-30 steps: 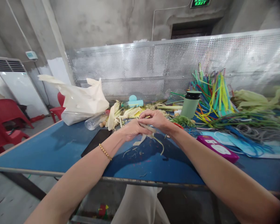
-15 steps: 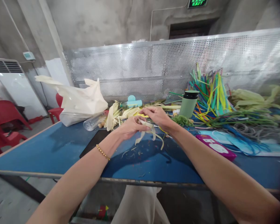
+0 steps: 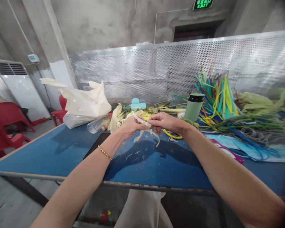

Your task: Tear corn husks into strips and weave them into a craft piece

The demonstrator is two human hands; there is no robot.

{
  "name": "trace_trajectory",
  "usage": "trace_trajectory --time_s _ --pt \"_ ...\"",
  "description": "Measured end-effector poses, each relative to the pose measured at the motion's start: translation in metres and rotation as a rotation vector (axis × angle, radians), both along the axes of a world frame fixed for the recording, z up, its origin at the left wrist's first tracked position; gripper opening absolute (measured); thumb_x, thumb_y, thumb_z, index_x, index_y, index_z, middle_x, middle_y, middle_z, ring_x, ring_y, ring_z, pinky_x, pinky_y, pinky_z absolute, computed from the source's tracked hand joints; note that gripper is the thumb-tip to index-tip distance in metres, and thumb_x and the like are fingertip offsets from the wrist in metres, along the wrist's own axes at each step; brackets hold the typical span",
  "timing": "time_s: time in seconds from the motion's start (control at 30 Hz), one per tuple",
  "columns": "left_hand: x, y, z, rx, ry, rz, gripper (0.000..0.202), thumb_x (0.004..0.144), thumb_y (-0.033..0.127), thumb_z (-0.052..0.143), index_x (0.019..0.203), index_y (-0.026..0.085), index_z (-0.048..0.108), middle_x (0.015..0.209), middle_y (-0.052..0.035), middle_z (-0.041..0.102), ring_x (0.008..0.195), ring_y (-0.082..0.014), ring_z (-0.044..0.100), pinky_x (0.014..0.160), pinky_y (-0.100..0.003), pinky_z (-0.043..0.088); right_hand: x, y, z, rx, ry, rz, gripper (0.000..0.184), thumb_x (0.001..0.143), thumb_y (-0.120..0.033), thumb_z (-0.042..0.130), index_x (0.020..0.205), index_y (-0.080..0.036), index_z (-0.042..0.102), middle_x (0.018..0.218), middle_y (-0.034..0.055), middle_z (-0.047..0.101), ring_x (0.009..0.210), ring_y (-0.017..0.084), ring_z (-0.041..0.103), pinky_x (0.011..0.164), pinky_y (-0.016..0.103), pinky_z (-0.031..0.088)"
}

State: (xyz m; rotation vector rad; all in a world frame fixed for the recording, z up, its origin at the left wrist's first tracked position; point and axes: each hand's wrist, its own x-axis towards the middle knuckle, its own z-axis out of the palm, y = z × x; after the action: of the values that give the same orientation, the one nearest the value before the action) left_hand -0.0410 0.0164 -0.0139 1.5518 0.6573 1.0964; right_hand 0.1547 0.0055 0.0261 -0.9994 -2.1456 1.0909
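Observation:
Above the middle of the blue table (image 3: 61, 161), my two hands are close together over a pale corn husk strip (image 3: 141, 120). My left hand (image 3: 131, 126) pinches the strip between thumb and fingers. At its right end my right hand (image 3: 165, 122) is closed with the fingertips on it. Loose husk ends (image 3: 154, 135) dangle below my fingers, off the table. Behind my left hand lies a heap of pale husk pieces (image 3: 117, 117). A yellow cord loop (image 3: 173, 135) lies below my right wrist.
A white plastic bag (image 3: 84, 106) and a clear bottle (image 3: 95, 126) are at the left. Rightward stand a green cup (image 3: 194, 107) and a bundle of coloured strips (image 3: 222, 98), with grey cords (image 3: 254, 133) and blue masks (image 3: 263, 150). A perforated metal panel (image 3: 133, 72) backs the table.
My right hand has come down from above my left hand to beside it. The husk strip now spans both hands, its upper end pointing up left. The view has shifted slightly.

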Motion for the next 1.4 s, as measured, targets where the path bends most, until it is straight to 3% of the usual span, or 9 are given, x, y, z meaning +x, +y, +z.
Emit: trace_trajectory --time_s 0.23,0.53,0.77,0.93,1.07,1.23,1.4 --pt "0.000 0.000 0.003 -0.088 -0.060 -0.024 0.035 0.052 0.011 0.082 0.079 0.011 0.060 0.069 -0.0005 0.061 0.066 -0.0105 0.058 0.065 -0.027 0.041 0.005 -0.005 0.005 -0.010 0.038 0.099 0.034 0.076 -0.043 0.069 0.097 -0.017 0.067 0.070 0.0017 0.066 0.059 0.012 0.060 0.057 0.026 0.048" --pt "0.000 -0.001 0.005 -0.092 -0.093 -0.091 0.030 0.055 0.011 0.080 0.080 0.011 0.063 0.075 -0.0021 0.063 0.069 -0.0098 0.058 0.067 -0.026 0.041 0.001 0.001 0.001 0.009 0.120 0.014 0.034 0.078 -0.047 0.067 0.097 -0.019 0.061 0.067 0.0005 0.066 0.052 0.012 0.060 0.048 0.023 0.046" --pt "-0.002 0.001 0.003 0.003 0.016 -0.017 0.036 0.055 0.012 0.080 0.086 0.012 0.062 0.072 0.0001 0.062 0.065 -0.0091 0.056 0.063 -0.025 0.040 0.004 0.002 0.001 0.041 -0.002 0.023 0.030 0.079 -0.045 0.065 0.073 -0.015 0.065 0.053 0.0006 0.060 0.046 0.011 0.055 0.045 0.023 0.042" --pt "0.000 -0.004 0.005 0.030 0.096 -0.041 0.038 0.054 0.013 0.080 0.088 0.012 0.063 0.072 -0.0001 0.061 0.065 -0.0093 0.055 0.065 -0.026 0.042 0.006 0.001 0.000 0.039 -0.045 0.022 0.016 0.076 -0.033 0.066 0.077 -0.017 0.065 0.053 -0.0034 0.057 0.042 0.008 0.050 0.043 0.021 0.038" --pt "0.000 -0.007 0.007 -0.001 0.117 -0.025 0.035 0.055 0.013 0.080 0.086 0.011 0.064 0.071 0.0007 0.059 0.063 -0.0081 0.053 0.064 -0.025 0.040 0.001 -0.001 0.001 0.145 -0.119 -0.030 0.012 0.077 -0.028 0.062 0.078 -0.017 0.065 0.046 -0.0041 0.054 0.039 0.010 0.050 0.042 0.022 0.039" --pt "-0.003 -0.003 0.005 -0.032 0.087 -0.052 0.035 0.055 0.013 0.080 0.087 0.012 0.065 0.072 0.0007 0.060 0.064 -0.0078 0.053 0.065 -0.025 0.040 -0.005 -0.002 0.002 0.232 -0.111 -0.036 0.013 0.077 -0.029 0.059 0.078 -0.017 0.063 0.050 -0.0027 0.057 0.043 0.010 0.053 0.045 0.022 0.042" --pt "-0.003 0.000 0.003 -0.038 0.078 -0.068 0.038 0.054 0.010 0.080 0.089 0.011 0.065 0.072 0.0011 0.060 0.063 -0.0070 0.052 0.065 -0.025 0.039 -0.007 -0.002 0.001 0.248 -0.102 -0.063 0.017 0.079 -0.034 0.060 0.076 -0.017 0.059 0.053 -0.0046 0.051 0.041 0.008 0.047 0.042 0.021 0.037"
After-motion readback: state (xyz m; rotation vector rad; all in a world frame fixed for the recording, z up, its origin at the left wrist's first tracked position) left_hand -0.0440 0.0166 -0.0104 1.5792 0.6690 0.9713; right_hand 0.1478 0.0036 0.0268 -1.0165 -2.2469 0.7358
